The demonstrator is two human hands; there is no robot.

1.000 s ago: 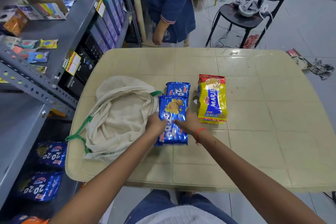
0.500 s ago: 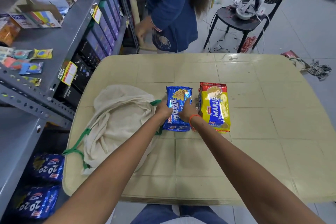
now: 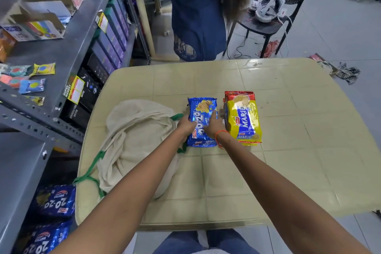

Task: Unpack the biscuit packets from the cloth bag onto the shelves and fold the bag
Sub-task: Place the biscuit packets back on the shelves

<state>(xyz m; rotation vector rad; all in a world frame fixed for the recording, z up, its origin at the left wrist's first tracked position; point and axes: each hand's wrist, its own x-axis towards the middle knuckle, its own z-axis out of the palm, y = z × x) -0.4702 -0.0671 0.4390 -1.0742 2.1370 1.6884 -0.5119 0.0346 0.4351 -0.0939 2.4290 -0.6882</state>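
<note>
- Blue pkt moved fwd, now stacked on bench by Marie pkts.
- Left hand fingers curl on its edge; right hand fingers flat atop.
- Shelving, bag fold remain.

Both your arms stretch forward, hands side by side: your left hand curls its fingers downward, your right hand lies flat, fingers straight.

Left hand grips and right hand presses the blue packet.

blue 20-20 packet flat between cream cloth bag and yellow marie packet.
</note>
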